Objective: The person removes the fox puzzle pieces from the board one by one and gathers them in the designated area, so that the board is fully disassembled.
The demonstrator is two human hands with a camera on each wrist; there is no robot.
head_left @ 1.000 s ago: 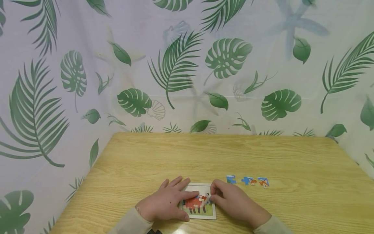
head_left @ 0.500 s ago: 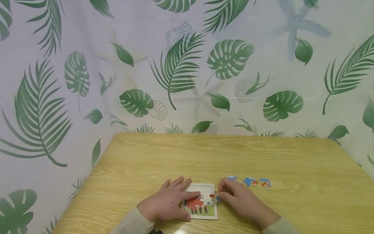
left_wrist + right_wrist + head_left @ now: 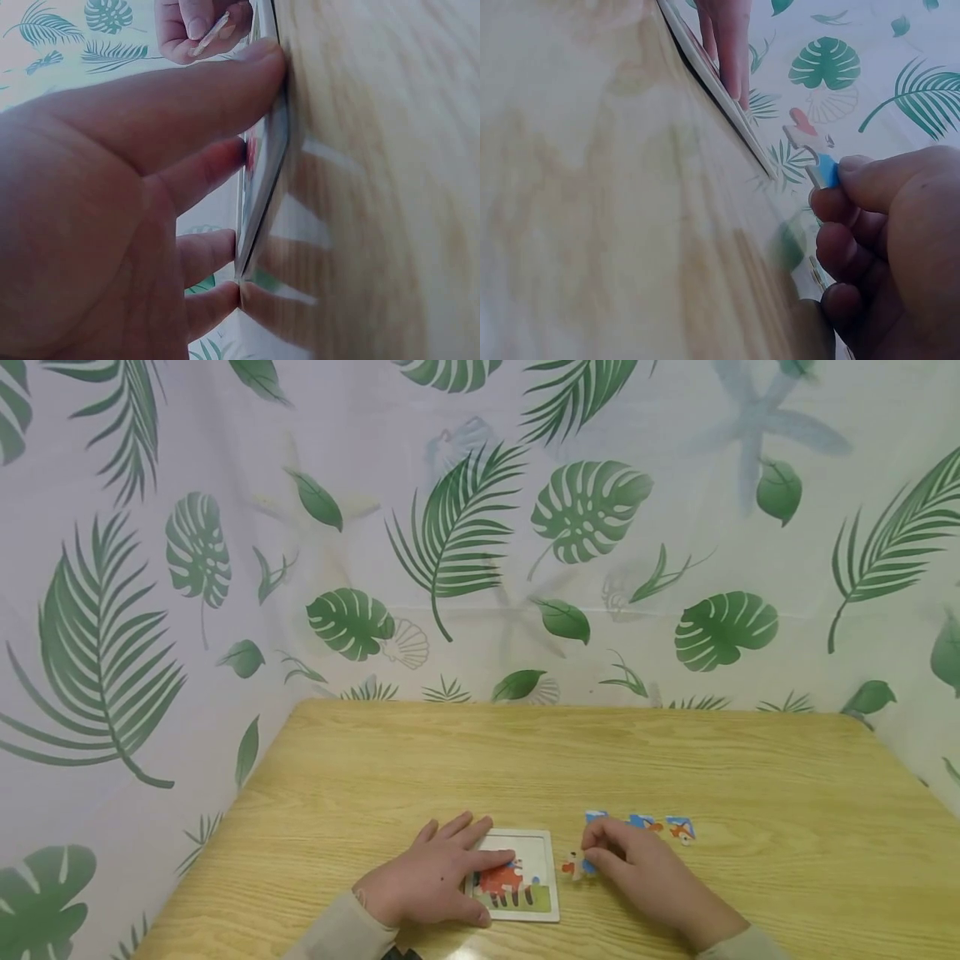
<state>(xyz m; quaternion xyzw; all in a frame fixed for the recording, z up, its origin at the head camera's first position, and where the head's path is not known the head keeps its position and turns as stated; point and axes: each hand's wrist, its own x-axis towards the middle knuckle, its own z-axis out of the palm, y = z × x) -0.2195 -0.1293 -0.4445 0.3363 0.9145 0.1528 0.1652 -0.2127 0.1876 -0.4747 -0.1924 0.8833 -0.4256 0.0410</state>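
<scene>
My left hand rests with spread, straight fingers over the left side of a small white-framed jigsaw tray. Its index finger lies on the assembled pieces, which show a red striped-legged animal on grass; the thumb touches the tray's near edge. The tray's upper right part shows bare white backing. To the right of the tray, my right hand pinches a jigsaw piece between thumb and index finger. In the right wrist view this puzzle piece is held by its blue end, with red and white parts sticking out.
Loose jigsaw pieces lie in a row behind my right hand: a blue one, one partly hidden with blue and orange, and one with a fox-like face. The wood-grain table reaches back to a leaf-printed curtain.
My right hand has lifted the jigsaw piece out of the tray and moved right with it, baring white backing there. My left hand has stayed in place on the tray.
</scene>
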